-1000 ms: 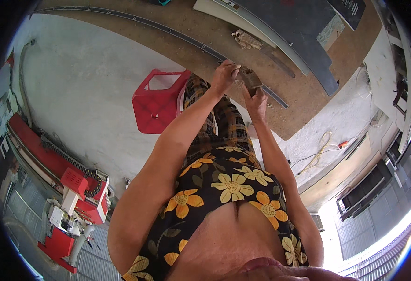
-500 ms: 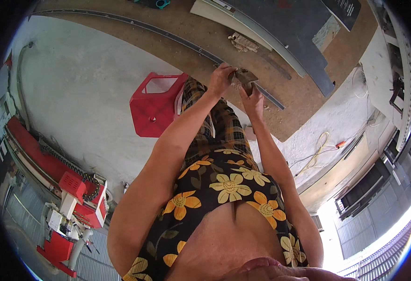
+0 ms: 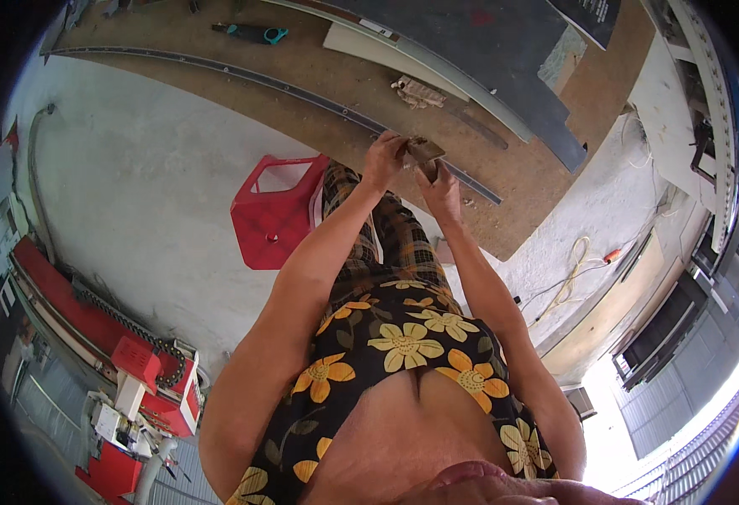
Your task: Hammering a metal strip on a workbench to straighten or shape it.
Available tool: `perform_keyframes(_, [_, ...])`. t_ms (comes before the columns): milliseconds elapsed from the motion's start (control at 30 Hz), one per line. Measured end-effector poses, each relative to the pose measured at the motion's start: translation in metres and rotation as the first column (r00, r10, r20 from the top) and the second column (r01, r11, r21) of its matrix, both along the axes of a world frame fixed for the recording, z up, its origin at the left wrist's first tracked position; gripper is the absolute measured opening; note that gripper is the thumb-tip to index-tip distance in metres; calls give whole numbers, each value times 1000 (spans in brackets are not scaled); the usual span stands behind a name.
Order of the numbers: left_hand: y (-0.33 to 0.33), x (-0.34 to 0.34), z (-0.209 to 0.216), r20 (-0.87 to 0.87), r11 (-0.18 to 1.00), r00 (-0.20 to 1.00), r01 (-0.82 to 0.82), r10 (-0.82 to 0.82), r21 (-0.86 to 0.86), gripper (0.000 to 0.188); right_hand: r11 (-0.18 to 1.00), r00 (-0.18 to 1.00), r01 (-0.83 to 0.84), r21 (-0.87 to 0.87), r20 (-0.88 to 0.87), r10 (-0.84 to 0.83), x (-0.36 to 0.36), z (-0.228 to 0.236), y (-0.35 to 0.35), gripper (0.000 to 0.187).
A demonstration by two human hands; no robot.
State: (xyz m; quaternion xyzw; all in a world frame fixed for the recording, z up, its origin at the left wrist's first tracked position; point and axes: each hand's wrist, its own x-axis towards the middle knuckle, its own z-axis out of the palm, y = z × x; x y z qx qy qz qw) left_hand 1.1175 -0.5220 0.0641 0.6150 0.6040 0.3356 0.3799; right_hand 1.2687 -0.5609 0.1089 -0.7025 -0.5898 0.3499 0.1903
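Over the near edge of the workbench, a small brown, flat-faced piece (image 3: pixel 425 151) is held between my two hands; its exact kind is too small to make out. My right hand (image 3: pixel 442 192) grips it from below, with the thumb up against it. At its left side, the fingers of my left hand (image 3: pixel 382 162) are closed in a pinch on its edge. A long dark metal strip with small holes (image 3: pixel 281 87) lies along the bench, passing just beyond and under my hands.
The brown workbench (image 3: pixel 546 181) carries a crumpled tan glove-like bundle (image 3: pixel 418 93), large dark panels (image 3: pixel 470 50) and a teal-and-black hand tool (image 3: pixel 252 34). A red plastic stool (image 3: pixel 273 240) stands left of my legs. Red machinery (image 3: pixel 146 370) sits lower left; a cable (image 3: pixel 573 269) lies right.
The bench and stool sit slightly lower in the picture, and the teal-and-black tool shows more fully. Both hands have moved a little left and down, still on the brown piece.
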Motion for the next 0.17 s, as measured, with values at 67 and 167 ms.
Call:
perform_keyframes(67, [-2,0,2,4,996,1000,-14,14,-88,18,1000,999,0,-10,33,0,6,-3,-2,42])
perform_keyframes(167, [0,1,0,47,990,999,10,-3,-142,22,999,993,31,-23,-112,-33,8,9,-3,43])
